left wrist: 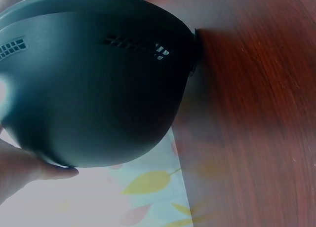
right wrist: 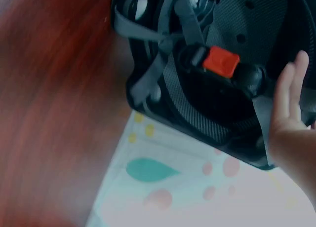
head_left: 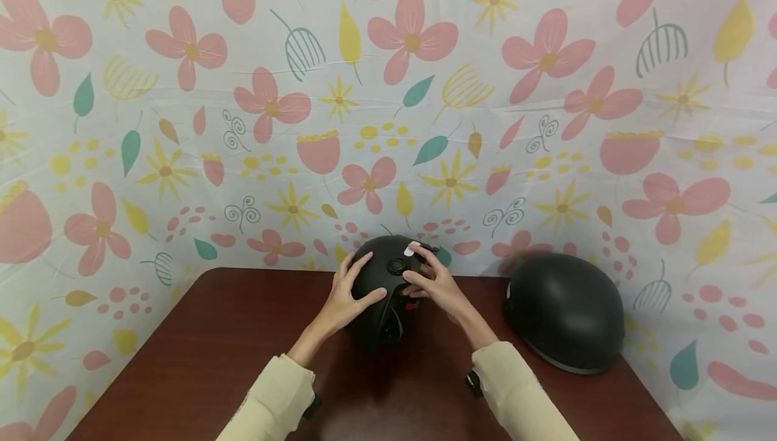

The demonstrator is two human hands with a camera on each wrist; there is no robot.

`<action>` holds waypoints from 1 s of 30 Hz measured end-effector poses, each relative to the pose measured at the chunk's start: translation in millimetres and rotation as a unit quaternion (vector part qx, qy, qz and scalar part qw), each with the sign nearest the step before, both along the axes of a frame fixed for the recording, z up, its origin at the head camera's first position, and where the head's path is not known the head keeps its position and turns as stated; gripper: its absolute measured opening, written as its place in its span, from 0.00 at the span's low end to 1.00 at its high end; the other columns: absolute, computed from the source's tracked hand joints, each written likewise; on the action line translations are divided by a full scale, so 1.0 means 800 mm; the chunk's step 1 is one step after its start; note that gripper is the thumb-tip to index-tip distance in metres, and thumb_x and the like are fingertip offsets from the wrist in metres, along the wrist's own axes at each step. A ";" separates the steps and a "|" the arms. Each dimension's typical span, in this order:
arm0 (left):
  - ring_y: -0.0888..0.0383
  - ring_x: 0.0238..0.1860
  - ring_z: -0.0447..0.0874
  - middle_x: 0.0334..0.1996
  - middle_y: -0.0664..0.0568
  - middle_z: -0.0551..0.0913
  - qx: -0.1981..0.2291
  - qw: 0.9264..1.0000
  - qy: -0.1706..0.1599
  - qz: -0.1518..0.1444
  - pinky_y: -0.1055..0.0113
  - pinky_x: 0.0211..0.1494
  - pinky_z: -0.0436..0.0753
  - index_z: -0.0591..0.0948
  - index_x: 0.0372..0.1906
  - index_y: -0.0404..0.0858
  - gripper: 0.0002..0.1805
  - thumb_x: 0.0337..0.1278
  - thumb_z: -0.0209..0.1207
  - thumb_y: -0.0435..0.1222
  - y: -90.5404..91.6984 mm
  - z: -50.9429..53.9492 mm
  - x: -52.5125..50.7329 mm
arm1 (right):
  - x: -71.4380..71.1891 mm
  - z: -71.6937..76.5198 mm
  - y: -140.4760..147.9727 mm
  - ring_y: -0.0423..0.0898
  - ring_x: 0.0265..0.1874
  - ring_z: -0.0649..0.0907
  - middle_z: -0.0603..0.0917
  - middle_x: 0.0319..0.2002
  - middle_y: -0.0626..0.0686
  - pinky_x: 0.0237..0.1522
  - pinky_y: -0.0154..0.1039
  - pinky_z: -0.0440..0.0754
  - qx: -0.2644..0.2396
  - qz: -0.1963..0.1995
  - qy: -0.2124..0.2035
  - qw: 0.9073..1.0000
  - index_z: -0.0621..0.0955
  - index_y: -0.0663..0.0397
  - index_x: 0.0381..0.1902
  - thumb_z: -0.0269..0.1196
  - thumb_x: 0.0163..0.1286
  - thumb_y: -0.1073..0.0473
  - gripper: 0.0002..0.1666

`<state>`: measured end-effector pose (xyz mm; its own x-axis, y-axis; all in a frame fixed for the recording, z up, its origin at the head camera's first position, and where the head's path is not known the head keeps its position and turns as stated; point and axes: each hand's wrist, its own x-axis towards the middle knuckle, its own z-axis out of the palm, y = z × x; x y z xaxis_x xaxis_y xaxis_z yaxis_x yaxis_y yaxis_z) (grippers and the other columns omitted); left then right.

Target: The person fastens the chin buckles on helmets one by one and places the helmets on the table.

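Note:
A black helmet (head_left: 370,272) is tipped on its side between my two hands near the table's far edge. My left hand (head_left: 347,298) holds the outer shell, fingers and thumb spread around it. The left wrist view shows the smooth shell (left wrist: 98,89) with small mesh vents and part of that hand (left wrist: 22,170). At the open side, my right hand (head_left: 442,287) holds the rim by a white patch. In the right wrist view its fingers (right wrist: 291,84) reach into the padded interior, beside the grey straps (right wrist: 148,79) and a red buckle (right wrist: 221,61).
A second black helmet (head_left: 564,309) sits dome-up at the right side of the dark red-brown wooden table (head_left: 243,333). Behind the table hangs a white cloth (head_left: 388,110) printed with flowers and leaves.

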<state>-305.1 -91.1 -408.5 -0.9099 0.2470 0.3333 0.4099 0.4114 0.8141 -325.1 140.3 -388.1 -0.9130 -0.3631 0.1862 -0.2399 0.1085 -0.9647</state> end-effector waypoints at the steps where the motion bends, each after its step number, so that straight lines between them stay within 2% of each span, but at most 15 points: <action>1: 0.35 0.78 0.37 0.79 0.44 0.39 -0.001 1.000 0.000 -0.001 0.26 0.67 0.55 0.58 0.75 0.61 0.41 0.58 0.64 0.51 0.001 0.000 0.000 | 0.000 0.001 0.002 0.53 0.40 0.85 0.78 0.51 0.62 0.49 0.51 0.84 0.018 -0.012 0.009 1.000 0.58 0.42 0.76 0.59 0.72 0.55 0.39; 4: 0.35 0.78 0.37 0.79 0.44 0.39 -0.003 1.000 0.003 -0.006 0.26 0.67 0.54 0.59 0.75 0.61 0.41 0.58 0.64 0.51 0.003 0.002 0.000 | 0.002 0.005 0.007 0.52 0.38 0.81 0.77 0.47 0.60 0.42 0.45 0.83 0.064 -0.044 0.029 0.997 0.62 0.41 0.74 0.61 0.71 0.55 0.37; 7: 0.36 0.78 0.36 0.79 0.44 0.39 -0.001 1.000 0.007 -0.011 0.27 0.68 0.53 0.59 0.75 0.60 0.41 0.58 0.64 0.50 0.006 0.003 0.001 | 0.005 0.007 0.012 0.48 0.34 0.76 0.75 0.54 0.64 0.35 0.39 0.79 0.088 -0.059 0.038 0.994 0.64 0.41 0.73 0.61 0.70 0.54 0.36; 10: 0.34 0.78 0.38 0.79 0.43 0.39 0.001 1.000 0.011 -0.012 0.27 0.68 0.55 0.60 0.75 0.61 0.41 0.57 0.65 0.50 0.008 0.002 0.002 | 0.008 0.008 0.016 0.45 0.28 0.72 0.74 0.55 0.64 0.31 0.36 0.74 0.093 -0.063 0.042 0.993 0.64 0.41 0.73 0.61 0.70 0.54 0.35; 17: 0.33 0.77 0.42 0.78 0.41 0.40 0.000 1.000 0.011 -0.013 0.28 0.67 0.57 0.59 0.75 0.61 0.42 0.56 0.66 0.50 0.008 -0.001 0.003 | 0.011 0.006 0.023 0.47 0.34 0.70 0.68 0.50 0.59 0.40 0.40 0.70 0.091 -0.061 0.064 0.992 0.67 0.45 0.72 0.62 0.70 0.56 0.34; 24: 0.37 0.77 0.44 0.77 0.40 0.45 0.010 1.000 -0.005 -0.005 0.30 0.70 0.54 0.50 0.78 0.51 0.53 0.52 0.68 0.53 0.005 -0.002 0.002 | 0.008 0.002 0.030 0.48 0.39 0.70 0.64 0.59 0.61 0.41 0.40 0.70 0.102 -0.079 0.080 0.988 0.68 0.47 0.70 0.63 0.69 0.56 0.33; 30: 0.39 0.76 0.48 0.76 0.42 0.50 0.007 1.000 -0.012 -0.012 0.32 0.70 0.57 0.49 0.79 0.49 0.54 0.52 0.67 0.53 0.005 -0.006 0.002 | 0.006 -0.002 0.037 0.58 0.51 0.67 0.61 0.58 0.60 0.51 0.45 0.69 0.108 -0.105 0.104 0.983 0.71 0.49 0.68 0.65 0.67 0.57 0.32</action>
<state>-303.4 -87.2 -413.4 -0.9115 0.2637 0.3155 0.4000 0.3910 0.8289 -320.1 170.2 -389.6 -0.9221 -0.2224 0.3166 -0.3806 0.3744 -0.8456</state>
